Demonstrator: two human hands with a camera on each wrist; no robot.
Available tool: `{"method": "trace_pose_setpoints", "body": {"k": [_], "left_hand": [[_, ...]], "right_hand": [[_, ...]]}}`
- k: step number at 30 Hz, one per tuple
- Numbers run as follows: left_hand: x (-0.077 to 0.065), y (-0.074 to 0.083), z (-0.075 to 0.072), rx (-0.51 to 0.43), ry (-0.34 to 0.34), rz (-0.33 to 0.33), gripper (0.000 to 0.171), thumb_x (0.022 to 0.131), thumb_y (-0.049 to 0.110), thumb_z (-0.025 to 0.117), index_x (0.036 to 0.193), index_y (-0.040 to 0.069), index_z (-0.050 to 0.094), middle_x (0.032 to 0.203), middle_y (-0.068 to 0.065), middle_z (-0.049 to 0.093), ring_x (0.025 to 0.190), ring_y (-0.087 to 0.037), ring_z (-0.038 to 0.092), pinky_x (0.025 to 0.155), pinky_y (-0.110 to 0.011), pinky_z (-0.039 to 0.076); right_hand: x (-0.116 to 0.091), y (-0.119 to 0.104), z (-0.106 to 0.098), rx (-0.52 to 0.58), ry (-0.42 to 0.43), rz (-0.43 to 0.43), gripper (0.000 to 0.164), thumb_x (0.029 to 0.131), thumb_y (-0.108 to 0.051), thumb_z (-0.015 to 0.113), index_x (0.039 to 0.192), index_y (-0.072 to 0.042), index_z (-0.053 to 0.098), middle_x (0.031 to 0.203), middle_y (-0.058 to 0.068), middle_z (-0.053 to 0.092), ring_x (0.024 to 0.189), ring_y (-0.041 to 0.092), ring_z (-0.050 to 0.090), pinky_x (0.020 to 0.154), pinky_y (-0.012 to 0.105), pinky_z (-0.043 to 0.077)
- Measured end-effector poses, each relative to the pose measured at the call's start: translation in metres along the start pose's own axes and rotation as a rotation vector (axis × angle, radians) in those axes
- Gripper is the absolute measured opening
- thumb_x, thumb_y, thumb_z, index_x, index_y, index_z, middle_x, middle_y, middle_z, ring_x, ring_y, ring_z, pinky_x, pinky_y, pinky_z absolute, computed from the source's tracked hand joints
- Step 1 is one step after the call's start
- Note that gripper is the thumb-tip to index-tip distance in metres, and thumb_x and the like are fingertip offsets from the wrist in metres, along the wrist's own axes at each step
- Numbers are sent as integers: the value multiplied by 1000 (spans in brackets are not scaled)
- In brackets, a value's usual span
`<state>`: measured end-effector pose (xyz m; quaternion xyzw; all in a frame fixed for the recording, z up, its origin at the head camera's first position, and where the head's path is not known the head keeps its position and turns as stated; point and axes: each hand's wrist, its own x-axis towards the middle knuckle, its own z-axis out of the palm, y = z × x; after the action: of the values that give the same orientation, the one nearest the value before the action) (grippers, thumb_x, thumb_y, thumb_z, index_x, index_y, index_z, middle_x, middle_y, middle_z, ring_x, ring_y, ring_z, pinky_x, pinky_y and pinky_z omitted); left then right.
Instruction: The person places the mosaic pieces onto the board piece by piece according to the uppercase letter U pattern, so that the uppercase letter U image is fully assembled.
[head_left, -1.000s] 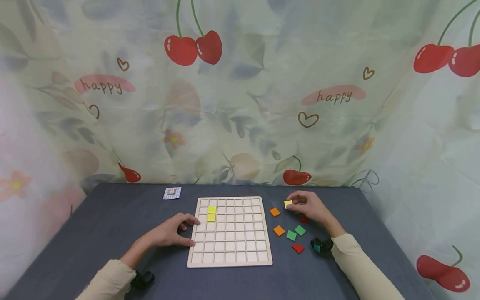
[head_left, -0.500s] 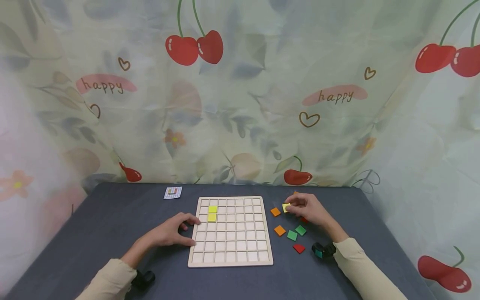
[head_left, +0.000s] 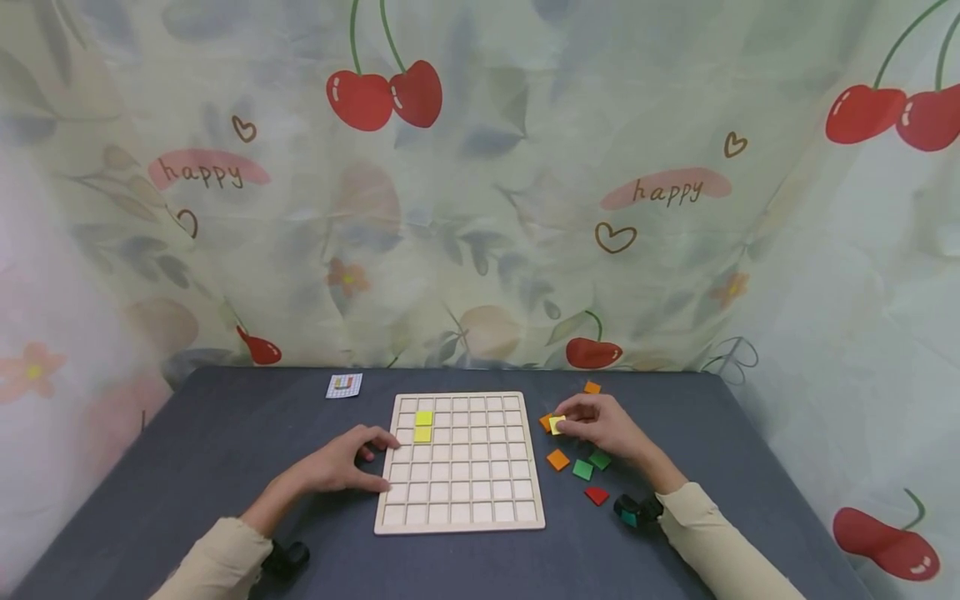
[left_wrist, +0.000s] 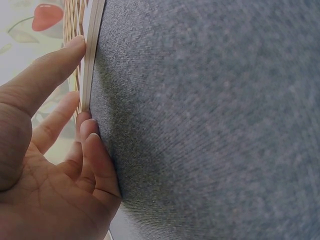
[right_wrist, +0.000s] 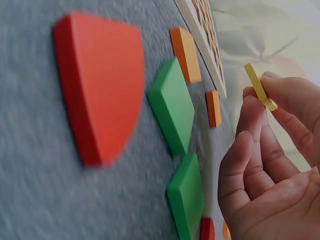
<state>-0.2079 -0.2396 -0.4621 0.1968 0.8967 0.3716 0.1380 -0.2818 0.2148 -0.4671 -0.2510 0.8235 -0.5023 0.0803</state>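
Observation:
Between thumb and fingertips my right hand (head_left: 603, 427) pinches a yellow square tile (head_left: 557, 425), held over an orange tile at the board's right. The right wrist view shows this yellow tile (right_wrist: 255, 84) edge-on, with another short yellow edge just below it. My left hand (head_left: 341, 462) touches the left rim of the wooden grid board (head_left: 480, 527) with thumb and fingertips, thumb apart from the fingers. In the left wrist view, the thumb (left_wrist: 55, 67) lies against the board's edge. Two yellow tiles (head_left: 423, 427) sit one below the other in the board's second column.
Right of the board lie orange tiles (head_left: 557, 460), green tiles (head_left: 582, 470) and a red piece (head_left: 597, 496) with a curved side. Another orange tile (head_left: 592, 387) lies farther back. A small printed card (head_left: 344, 386) is at the back left. A patterned curtain (head_left: 480, 208) hangs behind the table.
My right hand has moved left and slightly toward me with the yellow tile, nearing the board. The back orange tile now shows fully. My left hand stays at the board's rim.

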Motion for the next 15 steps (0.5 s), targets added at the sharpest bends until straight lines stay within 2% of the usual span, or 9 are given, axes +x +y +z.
{"method": "trace_pose_setpoints", "body": {"k": [4,9,15], "left_hand": [[0,1,0,0,1,-2,54,82,25,88,128,10,63,120,-9,55,100,-25,53,88,-48,44],[0,1,0,1,2,-5,54,82,25,88,128,10,64,119,-8,55,100,-25,53,88,-48,44],[-1,1,0,-3,6,-5,54,82,25,88,128,10,64,120,-8,55,101,-26,53,88,-48,44]], "right_hand": [[2,-2,7,31,-30,-27,20,96,-13,74,112,-2,73,96,12,70,84,36,65,71,34,53],[3,-6,15,69,-78,-72,18,97,-10,71,113,-1,72,98,15,71,88,42,66,78,42,55],[5,-13,25,98,-111,-56,18,97,-9,71,112,2,71,97,16,72,87,39,67,77,41,56]]}}
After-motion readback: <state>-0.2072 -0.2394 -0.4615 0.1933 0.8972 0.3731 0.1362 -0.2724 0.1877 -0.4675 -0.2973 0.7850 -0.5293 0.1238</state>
